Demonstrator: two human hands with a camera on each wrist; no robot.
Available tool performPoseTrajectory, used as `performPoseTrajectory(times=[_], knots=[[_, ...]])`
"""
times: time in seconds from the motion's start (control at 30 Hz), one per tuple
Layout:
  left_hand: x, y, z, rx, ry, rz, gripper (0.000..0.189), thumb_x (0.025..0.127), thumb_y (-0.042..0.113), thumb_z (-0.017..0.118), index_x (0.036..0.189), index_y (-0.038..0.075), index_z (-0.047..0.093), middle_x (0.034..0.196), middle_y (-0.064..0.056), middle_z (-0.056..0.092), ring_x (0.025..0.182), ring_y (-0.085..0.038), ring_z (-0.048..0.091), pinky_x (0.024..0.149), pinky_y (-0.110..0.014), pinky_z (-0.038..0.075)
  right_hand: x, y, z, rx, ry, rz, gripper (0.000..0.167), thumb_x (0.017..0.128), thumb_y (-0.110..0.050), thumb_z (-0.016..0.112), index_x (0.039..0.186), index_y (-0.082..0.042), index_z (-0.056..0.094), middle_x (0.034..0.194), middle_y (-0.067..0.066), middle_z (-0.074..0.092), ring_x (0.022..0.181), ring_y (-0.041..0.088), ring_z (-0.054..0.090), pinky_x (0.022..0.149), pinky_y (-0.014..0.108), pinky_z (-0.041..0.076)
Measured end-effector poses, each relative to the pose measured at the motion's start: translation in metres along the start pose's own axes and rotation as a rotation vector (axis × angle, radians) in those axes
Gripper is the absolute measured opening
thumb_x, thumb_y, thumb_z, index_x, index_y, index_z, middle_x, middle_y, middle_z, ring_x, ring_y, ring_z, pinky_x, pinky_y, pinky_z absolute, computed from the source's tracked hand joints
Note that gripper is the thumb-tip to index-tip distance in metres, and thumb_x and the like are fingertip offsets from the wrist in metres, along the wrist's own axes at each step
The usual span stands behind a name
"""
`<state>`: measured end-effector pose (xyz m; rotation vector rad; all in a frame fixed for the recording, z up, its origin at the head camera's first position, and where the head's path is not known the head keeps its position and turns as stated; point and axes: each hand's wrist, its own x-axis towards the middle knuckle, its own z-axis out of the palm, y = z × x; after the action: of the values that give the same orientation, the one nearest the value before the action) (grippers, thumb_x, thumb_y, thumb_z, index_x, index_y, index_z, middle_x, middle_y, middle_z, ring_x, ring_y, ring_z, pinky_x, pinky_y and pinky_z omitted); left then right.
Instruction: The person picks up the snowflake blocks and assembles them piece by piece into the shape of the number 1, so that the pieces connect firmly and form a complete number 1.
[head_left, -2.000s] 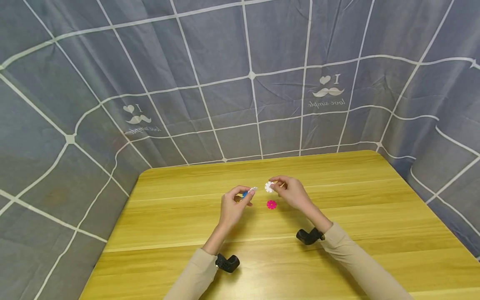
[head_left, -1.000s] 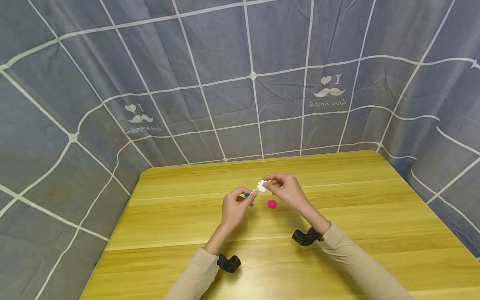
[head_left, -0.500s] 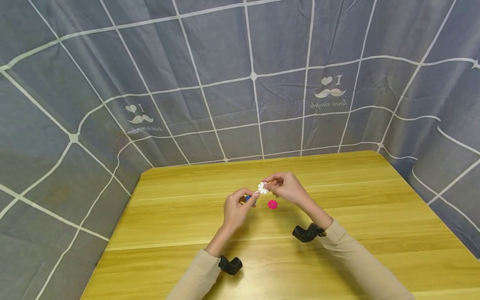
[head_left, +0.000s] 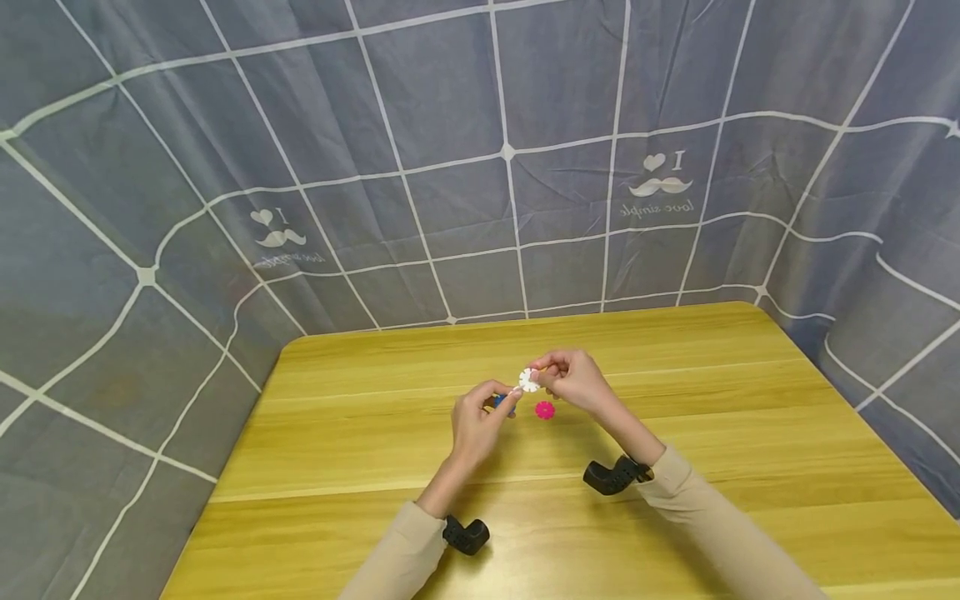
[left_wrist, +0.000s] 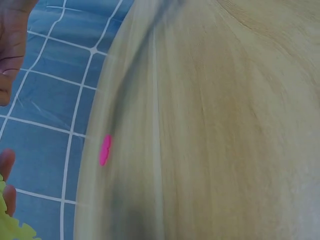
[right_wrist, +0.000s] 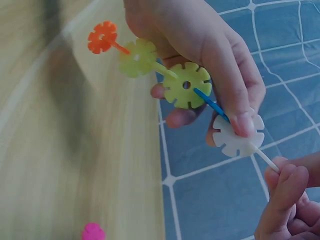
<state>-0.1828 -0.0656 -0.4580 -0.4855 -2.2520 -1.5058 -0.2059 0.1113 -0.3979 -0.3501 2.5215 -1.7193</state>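
Observation:
My left hand [head_left: 477,423] pinches a white notched snowflake disc [right_wrist: 231,136] between thumb and fingers. Joined to that disc, a string of blue [right_wrist: 210,103], yellow-green [right_wrist: 187,85] and orange [right_wrist: 102,37] discs trails beneath the palm in the right wrist view. My right hand [head_left: 577,381] pinches a second white snowflake disc [head_left: 528,381] by its outer edge; it shows edge-on in the right wrist view, its rim meeting the left hand's white disc. In the left wrist view a yellow disc [left_wrist: 14,224] peeks in beside the left fingers.
One pink snowflake disc [head_left: 545,410] lies flat on the wooden table [head_left: 360,442], just below the hands. A grey curtain with white lines [head_left: 450,200] hangs behind the table and along its sides. Black wrist mounts [head_left: 467,535] sit on both forearms.
Two seconds ago the white discs were apart; the right hand has brought its disc leftward to the left hand's disc. Lately both hands have shifted slightly nearer and rightward. The pink disc stays put.

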Motion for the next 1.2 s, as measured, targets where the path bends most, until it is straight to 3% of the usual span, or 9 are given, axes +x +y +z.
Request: performPoseTrajectory(times=[0.1, 0.37, 0.63, 0.97, 1.2], knots=[[-0.002, 0.0, 0.001, 0.006, 0.001, 0.013, 0.017, 0.089, 0.023, 0.069, 0.079, 0.009, 0.07, 0.065, -0.007, 0.069, 0.056, -0.017, 0.063, 0.042, -0.014, 0.032, -0.001, 0.004, 0.003, 0.021, 0.015, 0.014, 0.018, 0.085, -0.002, 0.063, 0.098, 0.009, 0.069, 0.065, 0.008, 0.061, 0.051, 0.009, 0.049, 0.046, 0.02, 0.041], [-0.008, -0.005, 0.002, 0.01, 0.019, 0.012, 0.016, 0.088, 0.021, 0.069, 0.078, 0.008, 0.07, 0.064, -0.006, 0.068, 0.056, -0.022, 0.063, 0.044, -0.013, 0.034, -0.002, 0.01, 0.011, 0.045, 0.013, 0.042, 0.018, 0.086, -0.003, 0.063, 0.098, 0.009, 0.068, 0.062, 0.002, 0.056, 0.052, 0.01, 0.049, 0.047, 0.019, 0.04], [-0.011, -0.009, 0.002, 0.005, 0.034, 0.031, 0.017, 0.089, 0.02, 0.069, 0.077, 0.007, 0.07, 0.062, -0.009, 0.068, 0.053, -0.023, 0.062, 0.04, -0.011, 0.027, -0.001, 0.012, 0.013, 0.06, 0.0, 0.069, 0.018, 0.086, -0.003, 0.063, 0.099, 0.009, 0.068, 0.062, 0.007, 0.058, 0.052, 0.014, 0.051, 0.048, 0.021, 0.041], [-0.01, -0.01, 0.004, 0.021, 0.034, 0.064, 0.016, 0.087, 0.02, 0.071, 0.076, 0.009, 0.071, 0.058, -0.005, 0.067, 0.052, -0.011, 0.06, 0.041, -0.012, 0.03, -0.003, 0.014, 0.01, 0.096, -0.023, 0.108, 0.024, 0.087, -0.003, 0.062, 0.105, 0.013, 0.065, 0.061, -0.002, 0.053, 0.052, 0.006, 0.045, 0.05, 0.018, 0.039], [-0.007, -0.008, 0.006, 0.05, 0.015, 0.099, 0.015, 0.087, 0.021, 0.072, 0.076, 0.01, 0.071, 0.058, -0.003, 0.066, 0.053, -0.007, 0.061, 0.044, -0.012, 0.035, -0.004, 0.014, 0.005, 0.113, -0.048, 0.168, 0.026, 0.088, -0.003, 0.06, 0.108, 0.013, 0.063, 0.065, 0.0, 0.055, 0.055, 0.006, 0.05, 0.054, 0.019, 0.046]])
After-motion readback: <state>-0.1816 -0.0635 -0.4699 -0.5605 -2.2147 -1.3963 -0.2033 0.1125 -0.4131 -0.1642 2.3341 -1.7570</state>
